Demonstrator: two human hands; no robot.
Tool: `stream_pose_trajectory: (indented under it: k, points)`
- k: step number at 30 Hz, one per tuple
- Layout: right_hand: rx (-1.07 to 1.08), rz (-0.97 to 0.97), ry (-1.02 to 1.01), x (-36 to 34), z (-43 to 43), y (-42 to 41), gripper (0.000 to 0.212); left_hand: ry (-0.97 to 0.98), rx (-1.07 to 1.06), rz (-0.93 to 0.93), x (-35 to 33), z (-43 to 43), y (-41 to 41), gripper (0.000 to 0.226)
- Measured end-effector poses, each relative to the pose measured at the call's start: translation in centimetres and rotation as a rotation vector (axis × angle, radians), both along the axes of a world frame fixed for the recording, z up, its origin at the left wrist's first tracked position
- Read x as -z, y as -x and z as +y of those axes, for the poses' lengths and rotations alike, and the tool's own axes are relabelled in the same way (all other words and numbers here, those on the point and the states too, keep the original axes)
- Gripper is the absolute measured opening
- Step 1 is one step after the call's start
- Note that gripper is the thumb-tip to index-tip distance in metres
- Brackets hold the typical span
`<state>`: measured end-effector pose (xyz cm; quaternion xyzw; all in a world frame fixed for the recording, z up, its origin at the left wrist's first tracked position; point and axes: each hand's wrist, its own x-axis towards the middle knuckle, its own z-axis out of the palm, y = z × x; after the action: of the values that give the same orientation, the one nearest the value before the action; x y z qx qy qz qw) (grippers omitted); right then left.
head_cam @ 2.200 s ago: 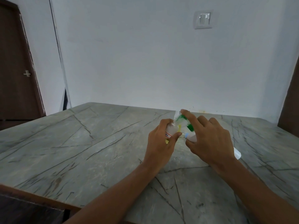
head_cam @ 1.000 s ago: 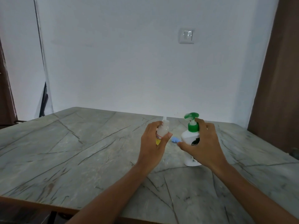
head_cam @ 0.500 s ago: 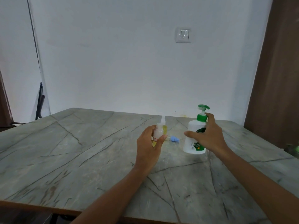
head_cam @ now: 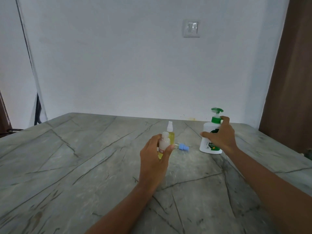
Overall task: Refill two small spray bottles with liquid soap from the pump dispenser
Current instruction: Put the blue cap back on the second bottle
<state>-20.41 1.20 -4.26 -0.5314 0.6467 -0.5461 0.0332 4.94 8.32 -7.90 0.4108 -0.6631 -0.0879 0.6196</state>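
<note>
One capped bottle (head_cam: 171,136) looks refilled; left fingers (head_cam: 169,148) hold the open, underfilled second bottle (head_cam: 164,141); right fingers (head_cam: 208,135) grip the two-o'clock dispenser (head_cam: 207,146).

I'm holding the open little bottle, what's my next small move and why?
Probably let the right hand release the pump dispenser and pick up the blue cap. The dispenser stands upright on the table, apart from the small bottle in the left hand, whose neck is open; the cap lies between them.

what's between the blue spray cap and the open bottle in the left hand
Nothing visible: the blue spray cap lies on the table just right of the open bottle the left hand holds.
</note>
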Motion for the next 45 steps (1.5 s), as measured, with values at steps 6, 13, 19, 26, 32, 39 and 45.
stream_pose_trajectory:
  k: [6, 13, 19, 26, 32, 39, 45]
  points:
    - [-0.055, 0.013, 0.02, 0.8, 0.3, 0.2, 0.109, 0.003, -0.005, -0.01, -0.2, 0.2, -0.2, 0.041]
    - [0.288, 0.421, 0.345, 0.6, 5.1, -1.9, 0.069, -0.006, -0.003, 0.034, -1.0, 0.5, -1.0, 0.041]
    - [-0.218, 0.652, -0.068, 0.8, 5.2, -6.1, 0.031, 0.016, -0.022, 0.021, -1.2, 0.7, -1.5, 0.038]
    - [-0.154, 0.664, -0.267, 2.5, 1.4, -8.0, 0.05, 0.028, -0.017, 0.013, -0.7, 0.4, -1.7, 0.04]
    - [-0.145, 0.635, -0.374, 3.2, 0.0, -8.1, 0.051, 0.036, -0.009, -0.007, -0.6, 0.2, -1.5, 0.038]
    - [-0.145, 0.585, -0.275, 3.5, 0.0, -7.6, 0.017, 0.038, -0.006, -0.024, -0.6, 0.2, -1.4, 0.042]
    - [-0.158, 0.5, -0.128, 1.4, 3.6, -5.8, 0.019, 0.011, -0.002, -0.021, -0.6, 0.3, -1.4, 0.041]
